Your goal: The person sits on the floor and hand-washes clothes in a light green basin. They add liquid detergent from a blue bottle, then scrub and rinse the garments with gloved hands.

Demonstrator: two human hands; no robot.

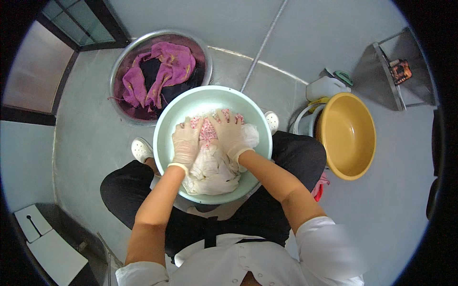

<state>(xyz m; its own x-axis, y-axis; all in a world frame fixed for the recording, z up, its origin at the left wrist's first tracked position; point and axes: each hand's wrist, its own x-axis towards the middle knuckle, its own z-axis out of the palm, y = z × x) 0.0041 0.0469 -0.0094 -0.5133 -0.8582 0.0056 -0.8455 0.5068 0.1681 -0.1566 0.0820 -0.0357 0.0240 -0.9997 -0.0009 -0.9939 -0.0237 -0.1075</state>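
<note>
A pale green plastic basin [162, 137] is between my knees, with wet cloth in it. My left hand [186, 144], in a thin translucent glove, presses palm down on the left side of a pink-and-white patterned cloth [208, 131]. On that cloth's right side rests my right hand [229, 136], gloved alike, with its fingers spread. Both sets of fingertips lie towards the far side, partly sunk in the fabric. Nearer to me, a bunched white cloth [213, 173] fills the basin's front part. Another white, puffed piece of cloth [250, 135] shows beside my right hand.
A metal tub [118, 64] with a purple cloth [175, 66] and dark fabric stands at the far left. To the right, a yellow basin [352, 136] leans beside a bucket [298, 119] and a white jug [323, 89]. A grey corrugated hose [263, 46] runs down behind the green basin.
</note>
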